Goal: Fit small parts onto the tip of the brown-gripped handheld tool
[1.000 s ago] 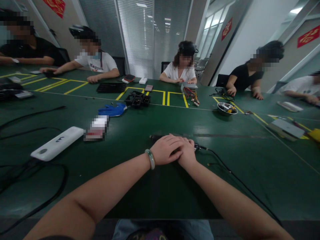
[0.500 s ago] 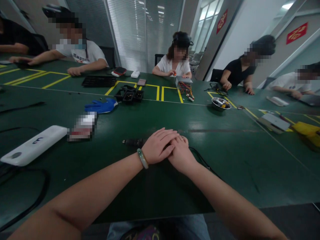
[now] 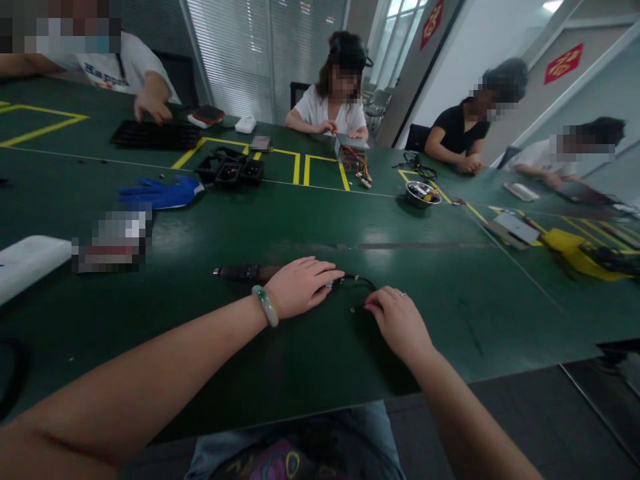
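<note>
A dark electric screwdriver point(image 3: 250, 273) lies on the green table with its metal tip pointing left. My left hand point(image 3: 303, 287), with a jade-like bangle at the wrist, is laid over its handle, fingers long and close together, covering the rear part. From the screwdriver's back end a black cable point(image 3: 364, 279) curves right and disappears behind my right hand point(image 3: 400, 320). That hand is closed in a pinch. A small dark piece with a shiny end point(image 3: 354, 309) sticks out left of its fingertips; I cannot tell whether it belongs to the cable.
A blue glove point(image 3: 160, 193), a blurred-out flat item point(image 3: 115, 240) and a white device point(image 3: 33, 263) lie to the left. Beyond are black trays point(image 3: 230, 167) and a metal bowl point(image 3: 423, 193) with parts. Several people sit across the table, one beside a metal box with coloured wires point(image 3: 353, 143).
My right hand has come away from my left hand, moving right and toward me, now pinching. My left hand stays over the screwdriver. The view has swung to the right.
</note>
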`<state>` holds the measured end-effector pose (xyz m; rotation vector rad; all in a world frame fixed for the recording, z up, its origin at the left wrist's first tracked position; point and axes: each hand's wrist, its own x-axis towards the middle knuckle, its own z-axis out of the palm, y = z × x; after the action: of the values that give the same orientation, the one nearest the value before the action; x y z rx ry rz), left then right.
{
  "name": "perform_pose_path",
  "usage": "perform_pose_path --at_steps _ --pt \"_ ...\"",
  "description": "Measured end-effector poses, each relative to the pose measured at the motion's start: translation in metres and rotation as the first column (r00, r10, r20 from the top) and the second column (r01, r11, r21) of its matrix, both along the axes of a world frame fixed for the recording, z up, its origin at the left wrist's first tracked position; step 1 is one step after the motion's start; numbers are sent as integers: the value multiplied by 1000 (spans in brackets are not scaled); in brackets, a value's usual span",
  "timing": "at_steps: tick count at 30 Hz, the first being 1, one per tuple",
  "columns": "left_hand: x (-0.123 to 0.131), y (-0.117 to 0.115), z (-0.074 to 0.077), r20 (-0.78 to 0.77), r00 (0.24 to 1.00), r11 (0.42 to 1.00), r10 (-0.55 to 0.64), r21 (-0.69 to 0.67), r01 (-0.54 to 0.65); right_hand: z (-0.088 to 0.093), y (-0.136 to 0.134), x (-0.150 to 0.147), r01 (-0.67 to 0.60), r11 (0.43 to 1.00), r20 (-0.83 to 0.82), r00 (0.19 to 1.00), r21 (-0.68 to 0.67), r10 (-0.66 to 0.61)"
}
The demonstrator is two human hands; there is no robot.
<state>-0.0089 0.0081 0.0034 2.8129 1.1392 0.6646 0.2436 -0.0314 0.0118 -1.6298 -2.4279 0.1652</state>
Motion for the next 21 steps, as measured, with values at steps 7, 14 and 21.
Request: perform_pose_path --at_steps 7,14,21 --pt "-1 0 3 -76 994 997 78 14 -77 14 41 -29 100 994 -36 994 -36 -101" --pt "-2 1 2 -145 983 994 109 48 -103 -3 62 -31 86 995 8 996 -54 -86" --pt "-1 9 -2 -132 983 992 128 10 -128 -12 73 -29 64 997 9 998 -48 -63"
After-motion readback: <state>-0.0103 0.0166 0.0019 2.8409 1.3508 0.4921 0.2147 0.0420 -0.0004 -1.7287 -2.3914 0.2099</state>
